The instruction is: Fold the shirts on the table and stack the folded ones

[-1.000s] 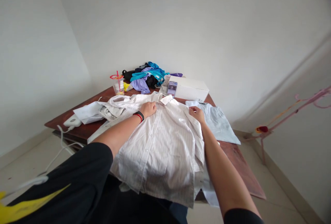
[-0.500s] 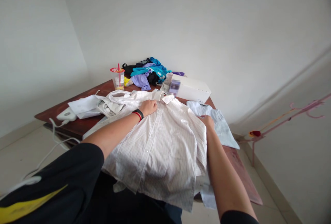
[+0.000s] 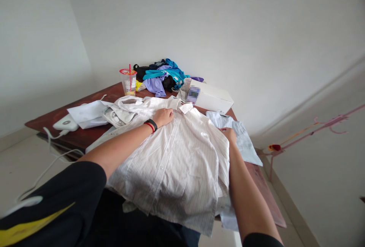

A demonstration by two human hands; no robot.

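A pale striped button-up shirt [image 3: 173,159] lies spread front side up, its collar at the far end and its hem hanging over the near table edge. My left hand [image 3: 163,117], with a dark band and a red cord at the wrist, is closed on the shirt front just below the collar. At the shirt's right edge, by the shoulder and sleeve, my right hand [image 3: 229,135] has its fingers closed on the fabric. Its fingertips are partly hidden. Right beside that hand lies a folded light blue garment [image 3: 243,140].
On the brown table [image 3: 111,89] stand a plastic cup [image 3: 129,83] with a straw and a white box [image 3: 215,98]. Behind them is a clothes pile [image 3: 168,76]. A white power strip [image 3: 67,123] with cables and papers [image 3: 88,114] lies left. A pink rack [image 3: 308,131] stands right.
The view has shifted slightly, so the table's left part appears a little further left. Both hands keep their places on the shirt.
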